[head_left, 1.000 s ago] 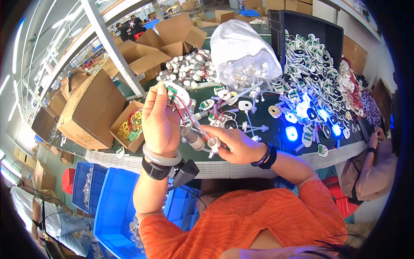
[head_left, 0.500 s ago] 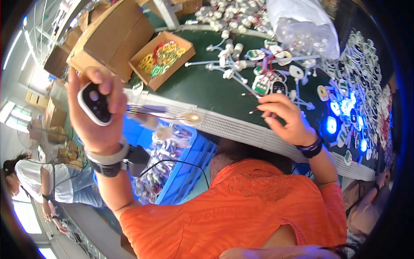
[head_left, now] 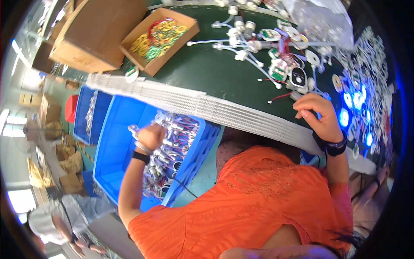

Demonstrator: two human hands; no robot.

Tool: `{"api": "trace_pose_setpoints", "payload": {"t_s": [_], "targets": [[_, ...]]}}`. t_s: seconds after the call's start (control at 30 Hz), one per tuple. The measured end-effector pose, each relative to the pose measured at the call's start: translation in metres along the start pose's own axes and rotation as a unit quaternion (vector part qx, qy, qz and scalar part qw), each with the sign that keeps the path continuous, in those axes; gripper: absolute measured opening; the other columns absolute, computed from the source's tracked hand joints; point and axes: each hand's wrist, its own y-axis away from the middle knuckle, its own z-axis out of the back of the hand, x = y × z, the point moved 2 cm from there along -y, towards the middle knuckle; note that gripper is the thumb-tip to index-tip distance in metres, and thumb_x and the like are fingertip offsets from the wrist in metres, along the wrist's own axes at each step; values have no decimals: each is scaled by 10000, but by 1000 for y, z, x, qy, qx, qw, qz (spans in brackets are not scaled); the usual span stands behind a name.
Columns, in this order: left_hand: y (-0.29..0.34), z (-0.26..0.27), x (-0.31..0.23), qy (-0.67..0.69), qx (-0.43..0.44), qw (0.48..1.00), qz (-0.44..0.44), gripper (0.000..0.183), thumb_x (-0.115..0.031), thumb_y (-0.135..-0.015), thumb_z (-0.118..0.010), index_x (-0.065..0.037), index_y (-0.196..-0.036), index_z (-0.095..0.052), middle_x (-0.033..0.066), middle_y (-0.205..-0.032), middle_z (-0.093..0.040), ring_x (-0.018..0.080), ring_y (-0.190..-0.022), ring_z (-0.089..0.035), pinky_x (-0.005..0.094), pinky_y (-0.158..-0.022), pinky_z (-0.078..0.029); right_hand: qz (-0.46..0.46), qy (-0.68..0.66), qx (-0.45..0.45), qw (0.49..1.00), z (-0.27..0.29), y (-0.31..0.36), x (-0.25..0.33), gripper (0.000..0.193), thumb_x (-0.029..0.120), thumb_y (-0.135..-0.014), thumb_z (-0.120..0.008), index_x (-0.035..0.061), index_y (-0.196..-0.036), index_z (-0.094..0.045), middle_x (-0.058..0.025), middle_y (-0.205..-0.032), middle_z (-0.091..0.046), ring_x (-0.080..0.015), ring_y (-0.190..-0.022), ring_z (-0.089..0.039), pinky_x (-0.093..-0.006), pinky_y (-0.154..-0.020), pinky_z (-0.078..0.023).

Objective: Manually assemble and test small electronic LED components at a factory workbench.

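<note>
My left hand is over the blue crate beside the bench. Its fingers are curled, and a pale, shiny piece sticks out beside it; what the fingers grip is hidden. Under the hand lie many small assemblies with wires, clear parts and silvery motors. My right hand hovers at the bench's near edge, fingers bent, thumb apart, nothing visible in it. Just beyond it are a white-and-black oval device, a green circuit board in a white shell, and thin red wires.
A carton of yellow, red and green rings stands beside a large cardboard box. White tubes, a plastic bag and blue-lit parts cover the bench's right half. White slotted strip edges the bench. A co-worker is at lower left.
My left hand has gone down into the blue crate; the white-and-black device it held up no longer shows in it. My right hand has shifted right, and the view has moved.
</note>
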Motion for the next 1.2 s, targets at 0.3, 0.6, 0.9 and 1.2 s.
{"api": "trace_pose_setpoints", "payload": {"t_s": [0.3,0.6,0.9,1.2], "targets": [[-26,-179,-53,142,133,981,-13,192,-222,-854,-573,-65,-916,-666,132,-879,-656,333,-719,-631,442,-603,-501,-85,-47,-129,987,49,30,0,141,18,-910,-545,-24,-991,-653,-92,-908,-645,-137,-737,-639,-258,-683,-491],[-34,-119,-81,170,74,980,78,185,-202,-886,-566,-45,-889,-664,142,-826,-653,342,-670,-602,433,-587,-483,-166,-102,-187,963,75,45,-30,145,55,-922,-566,-14,-1007,-662,-86,-908,-675,-136,-752,-653,-255,-690,-503],[-9,23,-37,191,-77,918,340,297,-180,-989,-505,-5,-760,-575,59,-658,-567,119,-586,-505,295,-515,-419,55,231,-49,970,18,13,-47,185,257,-812,-660,99,-904,-634,-30,-806,-581,-223,-799,-578,-360,-659,-454],[-157,139,-176,359,-92,912,178,204,-129,-963,-523,36,-942,-640,70,-806,-640,142,-670,-604,261,-638,-492,80,340,-15,937,7,20,-38,148,164,-743,-624,108,-876,-594,-16,-855,-515,-181,-844,-520,-336,-673,-394]]}}
